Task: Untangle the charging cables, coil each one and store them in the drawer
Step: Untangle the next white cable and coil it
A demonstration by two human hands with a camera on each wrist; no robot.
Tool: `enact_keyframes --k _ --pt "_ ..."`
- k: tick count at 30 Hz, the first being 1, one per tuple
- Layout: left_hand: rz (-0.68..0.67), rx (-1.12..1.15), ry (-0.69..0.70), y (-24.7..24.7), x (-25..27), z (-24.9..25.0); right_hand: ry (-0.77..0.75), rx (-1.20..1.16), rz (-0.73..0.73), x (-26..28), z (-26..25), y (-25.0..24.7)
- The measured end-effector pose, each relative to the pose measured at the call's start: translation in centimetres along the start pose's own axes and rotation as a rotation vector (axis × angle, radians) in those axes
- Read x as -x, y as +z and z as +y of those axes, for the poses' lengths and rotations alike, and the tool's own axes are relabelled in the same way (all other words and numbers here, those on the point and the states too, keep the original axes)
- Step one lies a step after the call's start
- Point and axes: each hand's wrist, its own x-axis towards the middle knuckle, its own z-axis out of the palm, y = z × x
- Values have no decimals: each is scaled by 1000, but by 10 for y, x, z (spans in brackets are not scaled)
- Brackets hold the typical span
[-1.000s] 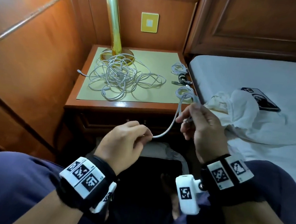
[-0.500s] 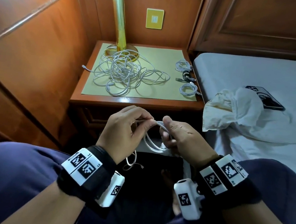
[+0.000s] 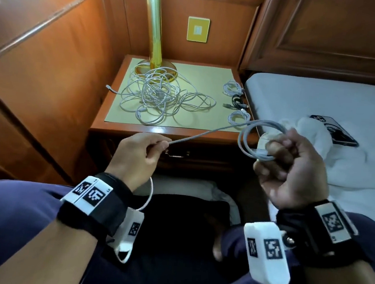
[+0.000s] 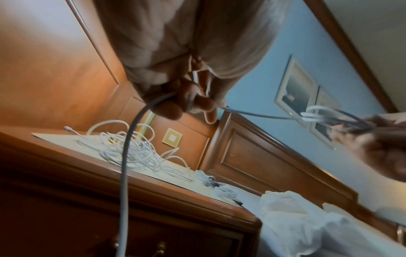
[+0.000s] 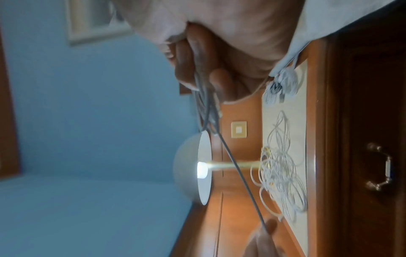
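Fingers of the right hand [image 3: 294, 166] clamp a half-wound grey charging cable [image 3: 208, 133]; the left hand [image 3: 139, 153] pinches its straight run, pulled taut between them.

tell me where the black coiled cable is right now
In the head view the black coiled cable lies at the right edge of the nightstand, between two white coiled cables, next to the bed.

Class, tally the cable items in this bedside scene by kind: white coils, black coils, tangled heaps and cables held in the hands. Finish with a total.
White coils on the nightstand: 2
Black coil: 1
Tangled heap, strands uncountable: 1
Held cable, left hand to right hand: 1
Total: 5
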Motion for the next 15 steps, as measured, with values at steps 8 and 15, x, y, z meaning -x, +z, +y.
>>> enact_keyframes --k 8,15 --pt "-240 -114 386 24 26 27 -412 683 -144 11 35 3" --pt "-145 55 467 14 26 40 -206 1017 -360 6 59 -4"
